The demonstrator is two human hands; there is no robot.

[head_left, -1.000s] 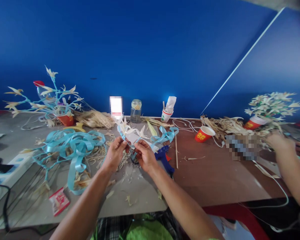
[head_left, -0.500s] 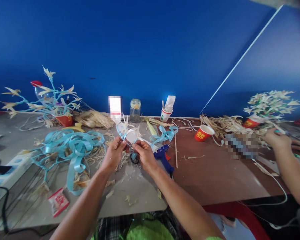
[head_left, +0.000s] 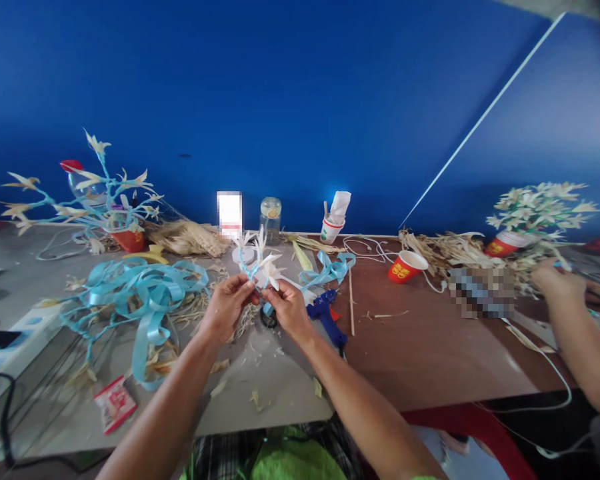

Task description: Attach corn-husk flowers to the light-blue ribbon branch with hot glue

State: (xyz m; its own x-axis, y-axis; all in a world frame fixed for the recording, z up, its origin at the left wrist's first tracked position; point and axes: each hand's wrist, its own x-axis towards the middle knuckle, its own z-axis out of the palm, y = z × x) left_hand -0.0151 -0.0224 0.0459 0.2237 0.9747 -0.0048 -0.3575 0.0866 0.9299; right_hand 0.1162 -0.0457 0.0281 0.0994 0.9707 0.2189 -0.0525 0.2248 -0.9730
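Head view: between my hands, just above the counter [head_left: 430,363], is a sprig of pale cream, pointed-petal flowers on stems wrapped in light-blue ribbon [head_left: 258,261]; petals thin, husk-like, splayed upward. Count: three blossoms visible. Left hand [head_left: 227,307] pinches the sprig's stem between thumb and fingers; right hand [head_left: 290,310] pinched closed on it low at the right, exact grip hidden by my fingers.

Other counts: two cream-flower arrangements in red cups, one far left [head_left: 130,240], one far right [head_left: 503,244]; two heaps of loose light-blue satin ribbon, large left [head_left: 154,293], small right [head_left: 336,269]; one dark-blue glue gun [head_left: 333,323]; one open red paper cup with yellow print [head_left: 405,269]; one red-and-white packet [head_left: 115,403].
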